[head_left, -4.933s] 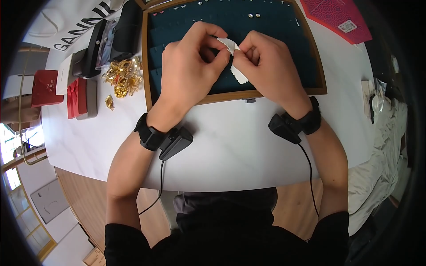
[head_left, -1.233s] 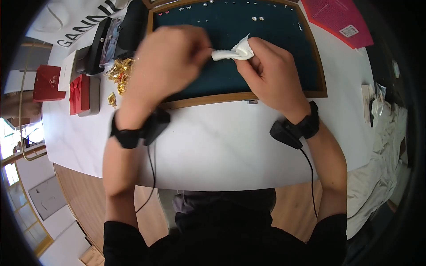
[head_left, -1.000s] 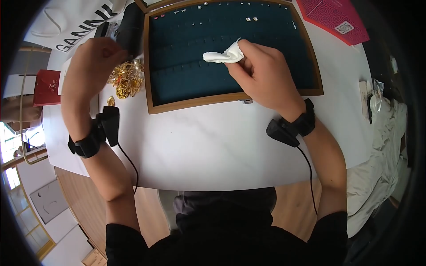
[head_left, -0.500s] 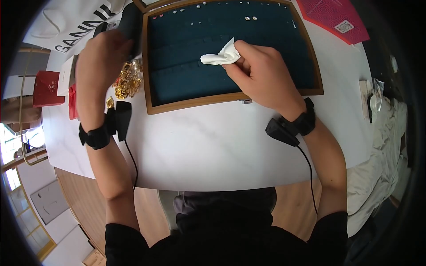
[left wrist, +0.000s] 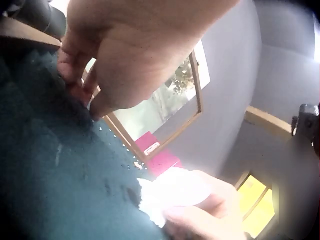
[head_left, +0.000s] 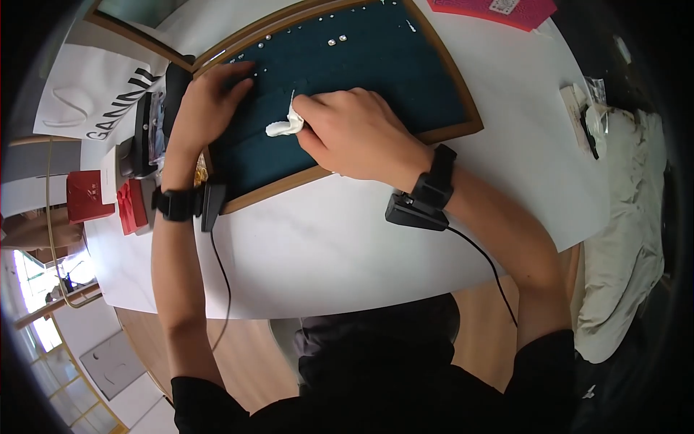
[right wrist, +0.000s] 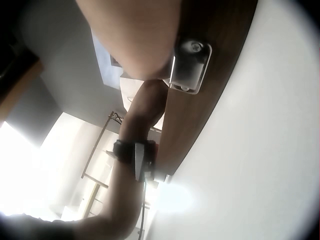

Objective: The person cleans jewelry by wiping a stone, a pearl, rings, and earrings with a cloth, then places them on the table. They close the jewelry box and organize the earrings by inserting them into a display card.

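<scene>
My right hand [head_left: 361, 134] pinches a white polishing cloth with scalloped edges [head_left: 286, 127] over the teal-lined wooden jewelry case [head_left: 452, 130]. In the left wrist view the cloth [left wrist: 172, 192] shines brightly between its thumb and fingers. My left hand [head_left: 202, 108] reaches over the case's left side, its fingers bent down to the teal lining [left wrist: 65, 150] near the upper left corner. I cannot tell whether something small sits between those fingertips. Several small earrings, among them a square sparkling pair [head_left: 337, 40], stand in rows along the lining.
The case's glass lid [head_left: 137, 11] stands raised at the back. Left of the case are a gold jewelry heap [head_left: 201, 171], mostly hidden, a ribboned red box [head_left: 131, 206], another red box [head_left: 88, 195] and a white bag [head_left: 72, 87]. A pink packet [head_left: 499, 11] lies at the back right.
My left hand has gone from the cloth out to the boxes on the left, then back to the case's upper left. The right hand keeps the cloth. The head view has turned.
</scene>
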`<state>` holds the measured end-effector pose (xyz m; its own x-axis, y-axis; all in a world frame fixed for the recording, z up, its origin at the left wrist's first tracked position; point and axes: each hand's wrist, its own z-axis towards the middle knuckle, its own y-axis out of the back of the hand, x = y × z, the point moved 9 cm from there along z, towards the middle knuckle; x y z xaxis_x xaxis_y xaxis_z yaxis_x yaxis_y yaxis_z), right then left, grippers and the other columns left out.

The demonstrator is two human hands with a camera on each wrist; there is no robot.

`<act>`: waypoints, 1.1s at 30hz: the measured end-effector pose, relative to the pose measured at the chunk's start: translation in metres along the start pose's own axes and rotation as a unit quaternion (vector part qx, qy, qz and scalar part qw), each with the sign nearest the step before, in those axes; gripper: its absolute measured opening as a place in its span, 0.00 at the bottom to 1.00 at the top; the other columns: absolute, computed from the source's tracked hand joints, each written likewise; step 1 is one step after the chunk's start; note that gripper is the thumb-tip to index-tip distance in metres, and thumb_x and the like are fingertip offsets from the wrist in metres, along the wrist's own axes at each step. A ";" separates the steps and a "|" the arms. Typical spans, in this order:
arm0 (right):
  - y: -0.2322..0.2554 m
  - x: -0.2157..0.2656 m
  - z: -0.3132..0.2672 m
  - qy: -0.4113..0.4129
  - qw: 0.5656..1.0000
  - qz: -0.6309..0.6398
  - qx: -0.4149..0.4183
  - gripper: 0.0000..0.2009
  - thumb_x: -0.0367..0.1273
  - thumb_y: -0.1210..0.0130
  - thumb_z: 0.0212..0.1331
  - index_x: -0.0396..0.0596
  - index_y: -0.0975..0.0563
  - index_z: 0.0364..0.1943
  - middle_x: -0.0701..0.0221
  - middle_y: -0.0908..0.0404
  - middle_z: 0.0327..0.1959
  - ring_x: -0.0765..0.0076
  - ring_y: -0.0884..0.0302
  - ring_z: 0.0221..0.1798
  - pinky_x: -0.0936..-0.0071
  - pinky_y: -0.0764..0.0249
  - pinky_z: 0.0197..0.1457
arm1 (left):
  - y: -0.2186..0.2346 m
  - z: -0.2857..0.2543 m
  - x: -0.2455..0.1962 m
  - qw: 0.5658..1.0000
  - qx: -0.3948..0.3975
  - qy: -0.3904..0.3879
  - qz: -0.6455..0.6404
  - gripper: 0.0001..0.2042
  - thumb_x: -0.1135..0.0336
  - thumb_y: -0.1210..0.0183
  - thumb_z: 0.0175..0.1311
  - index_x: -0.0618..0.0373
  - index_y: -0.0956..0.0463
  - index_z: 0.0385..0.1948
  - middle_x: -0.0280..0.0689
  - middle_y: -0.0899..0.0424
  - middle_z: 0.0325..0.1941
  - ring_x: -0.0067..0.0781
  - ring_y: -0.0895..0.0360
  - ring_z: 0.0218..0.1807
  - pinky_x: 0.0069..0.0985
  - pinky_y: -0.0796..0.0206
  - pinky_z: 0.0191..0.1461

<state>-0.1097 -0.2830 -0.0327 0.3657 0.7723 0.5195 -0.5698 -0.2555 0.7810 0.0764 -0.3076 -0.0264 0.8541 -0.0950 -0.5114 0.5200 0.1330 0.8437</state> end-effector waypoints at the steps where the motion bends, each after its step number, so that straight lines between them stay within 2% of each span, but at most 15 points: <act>1: 0.002 0.000 -0.001 0.010 1.000 0.004 -0.023 0.07 0.30 0.42 0.60 0.39 0.22 0.37 0.60 0.18 0.24 0.50 0.18 0.26 0.57 0.21 0.31 | -0.002 0.008 -0.002 0.999 0.010 -0.020 0.028 0.13 0.66 0.37 0.66 0.56 0.16 0.51 0.44 0.12 0.46 0.42 0.14 0.46 0.30 0.26 0.54; 2: 0.004 0.000 -0.002 0.019 0.999 0.007 -0.047 0.05 0.29 0.43 0.60 0.42 0.24 0.34 0.63 0.20 0.21 0.51 0.20 0.24 0.58 0.24 0.29 | -0.006 0.016 -0.004 0.997 0.019 -0.040 0.055 0.12 0.65 0.36 0.66 0.56 0.15 0.49 0.44 0.12 0.44 0.43 0.14 0.47 0.30 0.26 0.55; 3: 0.004 -0.001 -0.002 0.017 0.998 0.005 -0.053 0.05 0.29 0.43 0.60 0.42 0.24 0.34 0.63 0.20 0.21 0.51 0.20 0.24 0.58 0.24 0.29 | -0.007 0.022 0.001 0.998 0.003 -0.052 0.045 0.12 0.64 0.35 0.65 0.57 0.15 0.46 0.41 0.11 0.40 0.34 0.15 0.42 0.26 0.27 0.51; 4: 0.003 -0.003 -0.002 0.013 0.999 0.009 -0.048 0.05 0.29 0.43 0.60 0.41 0.24 0.35 0.63 0.19 0.22 0.51 0.19 0.25 0.57 0.23 0.30 | -0.009 0.026 0.007 0.997 0.004 -0.059 0.046 0.12 0.64 0.35 0.65 0.57 0.15 0.46 0.41 0.11 0.40 0.34 0.15 0.42 0.26 0.27 0.51; 6: 0.004 -0.004 -0.003 0.004 0.999 0.011 -0.047 0.06 0.30 0.43 0.61 0.41 0.23 0.36 0.63 0.18 0.24 0.51 0.18 0.26 0.56 0.23 0.31 | -0.018 0.032 0.030 0.997 0.051 0.039 -0.045 0.11 0.64 0.35 0.66 0.60 0.15 0.44 0.36 0.12 0.36 0.24 0.19 0.38 0.23 0.29 0.47; 7: 0.004 -0.003 -0.002 0.006 0.999 0.016 -0.034 0.07 0.30 0.41 0.59 0.40 0.22 0.35 0.60 0.18 0.23 0.49 0.17 0.27 0.56 0.21 0.32 | -0.021 0.032 0.027 0.997 0.054 0.034 -0.044 0.11 0.64 0.35 0.66 0.60 0.15 0.44 0.36 0.12 0.36 0.24 0.19 0.38 0.23 0.29 0.47; 9: 0.003 -0.003 -0.002 0.005 0.999 0.020 -0.024 0.07 0.30 0.40 0.58 0.39 0.20 0.35 0.58 0.17 0.23 0.48 0.15 0.28 0.56 0.19 0.33 | -0.017 0.026 0.034 0.993 0.020 0.091 -0.076 0.11 0.63 0.35 0.66 0.61 0.15 0.42 0.33 0.14 0.34 0.18 0.23 0.37 0.21 0.31 0.45; 11: 0.005 -0.001 -0.003 0.020 0.998 0.018 -0.049 0.06 0.29 0.39 0.57 0.40 0.21 0.33 0.58 0.18 0.22 0.48 0.15 0.28 0.56 0.19 0.33 | -0.019 0.026 0.035 0.992 0.016 0.086 -0.086 0.11 0.63 0.35 0.66 0.62 0.15 0.41 0.33 0.14 0.34 0.19 0.23 0.37 0.21 0.31 0.46; 19: 0.004 -0.001 -0.003 0.019 0.998 0.017 -0.050 0.06 0.29 0.40 0.58 0.40 0.21 0.32 0.58 0.18 0.21 0.48 0.16 0.28 0.55 0.20 0.33 | -0.018 0.023 0.033 0.994 -0.007 0.078 -0.078 0.11 0.64 0.36 0.67 0.62 0.14 0.42 0.35 0.12 0.35 0.20 0.20 0.38 0.21 0.29 0.48; 21: 0.003 -0.001 -0.003 0.018 0.999 0.016 -0.046 0.06 0.30 0.41 0.59 0.40 0.21 0.32 0.58 0.18 0.22 0.48 0.16 0.28 0.54 0.20 0.33 | -0.014 0.021 0.019 0.998 -0.035 0.006 -0.042 0.09 0.66 0.36 0.67 0.61 0.14 0.42 0.35 0.12 0.35 0.20 0.19 0.38 0.21 0.29 0.48; 25: 0.003 0.001 -0.003 0.030 0.998 -0.003 -0.054 0.06 0.30 0.41 0.58 0.40 0.21 0.33 0.58 0.18 0.21 0.47 0.16 0.28 0.55 0.20 0.33 | -0.017 0.021 0.026 0.995 -0.048 0.003 -0.085 0.09 0.68 0.36 0.66 0.60 0.14 0.43 0.33 0.12 0.35 0.19 0.20 0.38 0.20 0.29 0.47; 27: 0.004 0.001 -0.005 0.038 0.997 -0.005 -0.063 0.06 0.30 0.41 0.57 0.40 0.21 0.33 0.58 0.18 0.21 0.47 0.16 0.27 0.55 0.20 0.33 | -0.020 0.023 0.038 0.991 -0.035 0.055 -0.118 0.08 0.69 0.36 0.66 0.60 0.14 0.43 0.32 0.13 0.36 0.18 0.21 0.38 0.19 0.30 0.47; 31: 0.004 0.000 -0.002 0.028 0.998 0.014 -0.055 0.06 0.29 0.40 0.57 0.40 0.21 0.33 0.58 0.18 0.21 0.48 0.16 0.28 0.55 0.19 0.32 | -0.019 0.024 0.040 0.986 -0.039 0.080 -0.143 0.08 0.69 0.37 0.67 0.60 0.14 0.43 0.31 0.13 0.36 0.17 0.23 0.38 0.18 0.31 0.46; 33: 0.003 0.000 -0.002 0.024 0.999 0.013 -0.045 0.06 0.29 0.40 0.57 0.40 0.21 0.33 0.57 0.18 0.21 0.48 0.16 0.28 0.55 0.19 0.33 | -0.017 0.022 0.044 0.980 -0.055 0.127 -0.143 0.09 0.70 0.37 0.67 0.61 0.14 0.44 0.31 0.14 0.37 0.16 0.23 0.38 0.17 0.32 0.46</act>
<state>-0.1130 -0.2826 -0.0315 0.3160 0.7930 0.5208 -0.6428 -0.2248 0.7323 0.1047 -0.3362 -0.0599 0.6419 0.1026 -0.7599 0.7244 0.2439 0.6448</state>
